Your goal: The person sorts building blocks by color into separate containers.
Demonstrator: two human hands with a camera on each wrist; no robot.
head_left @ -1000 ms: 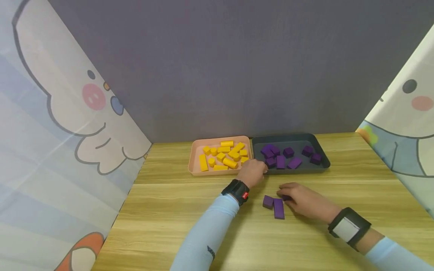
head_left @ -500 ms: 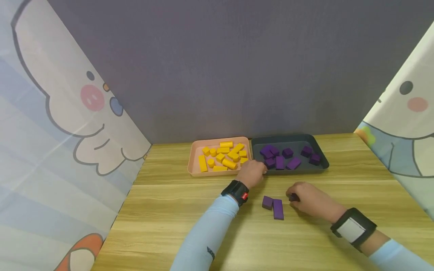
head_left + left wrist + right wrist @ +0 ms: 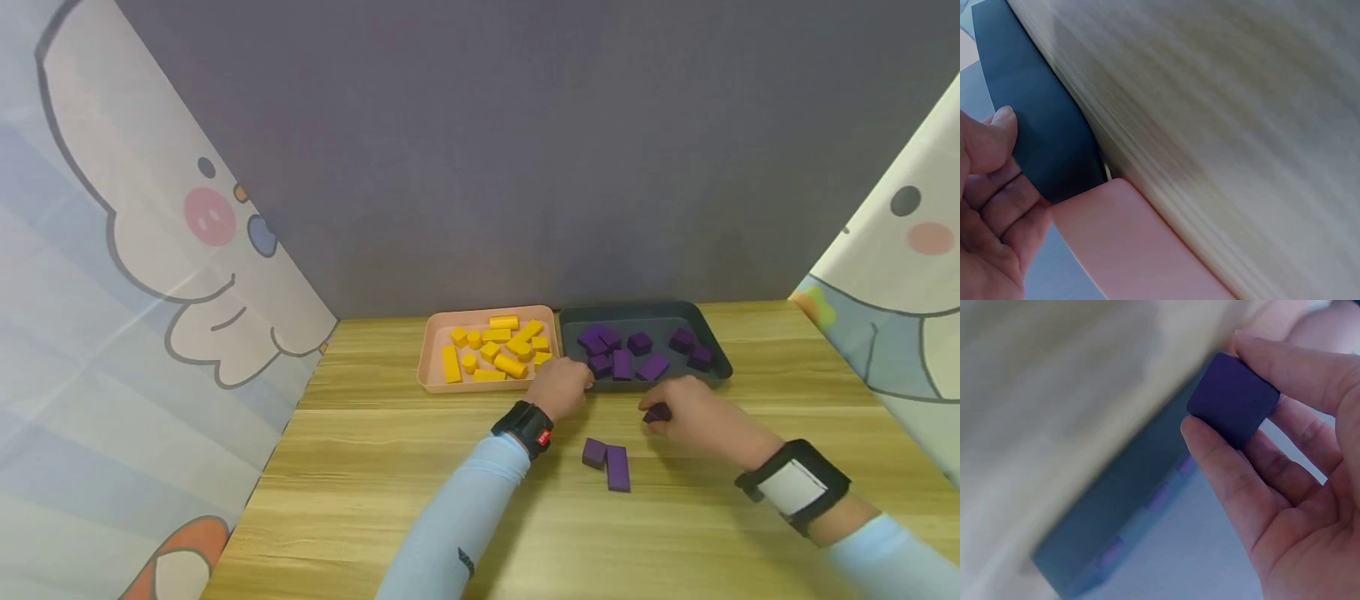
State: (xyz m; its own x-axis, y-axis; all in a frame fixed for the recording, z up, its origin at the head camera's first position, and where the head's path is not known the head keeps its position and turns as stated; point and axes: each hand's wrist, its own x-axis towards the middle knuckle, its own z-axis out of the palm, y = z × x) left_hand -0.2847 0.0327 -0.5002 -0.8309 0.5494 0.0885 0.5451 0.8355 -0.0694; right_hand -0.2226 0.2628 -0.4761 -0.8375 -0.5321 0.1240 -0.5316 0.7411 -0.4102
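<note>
My right hand (image 3: 686,408) pinches a small purple block (image 3: 1234,400) between thumb and fingertips, just in front of the near rim of the dark grey tray (image 3: 712,346). In the right wrist view the block shows a square face with rounded corners. My left hand (image 3: 558,387) holds the near left corner of that tray, its thumb at the rim of the dark wall (image 3: 1047,125) and its fingers behind. On the table lie a purple cube (image 3: 594,452) and, right beside it, a flat purple rectangular block (image 3: 618,468). Several purple blocks (image 3: 622,364) lie inside the dark tray.
A pink tray (image 3: 424,367) with several yellow cubes, cylinders and bars (image 3: 451,364) stands directly left of the dark one. Behind both rises a grey panel (image 3: 480,167). Cartoon-printed sheets (image 3: 150,250) flank the wooden table (image 3: 360,483).
My right hand has picked the purple block up from beside the other two and carried it away toward the dark tray. The left hand stays at the tray's corner.
</note>
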